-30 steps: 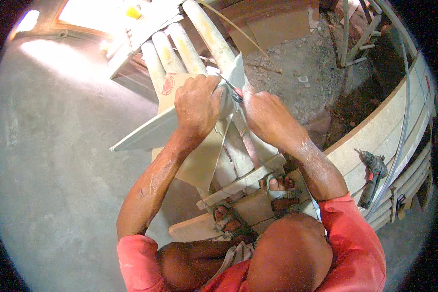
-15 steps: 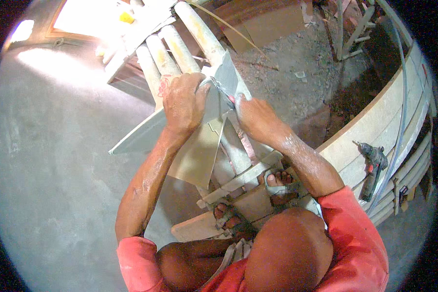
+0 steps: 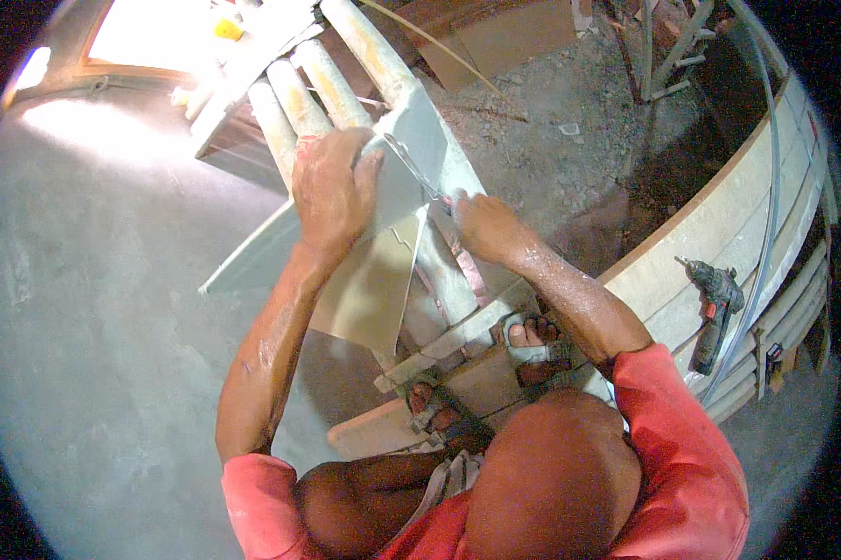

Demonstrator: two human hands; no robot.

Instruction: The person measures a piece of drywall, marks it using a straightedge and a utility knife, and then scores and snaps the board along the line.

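Note:
My left hand is closed over the far part of a pale grey-white board, its fingers curled beyond the edge. The board is tilted, and a brown face of it shows nearer me. In my closed right hand is a slim metal utility knife with a red part near my fingers. The knife lies across the board's pale surface, pointing toward my left hand. Part of its handle is hidden in my grip.
Long pale poles extend beyond the board. My sandalled feet rest by wooden planks. A cordless drill lies on the curved slatted wooden structure at right, beside a thin hose. Rubble covers the ground beyond.
More of the knife's length shows now, and the board's pale face beside it is more exposed. My left hand appears slightly farther left; the whole view has shifted a little.

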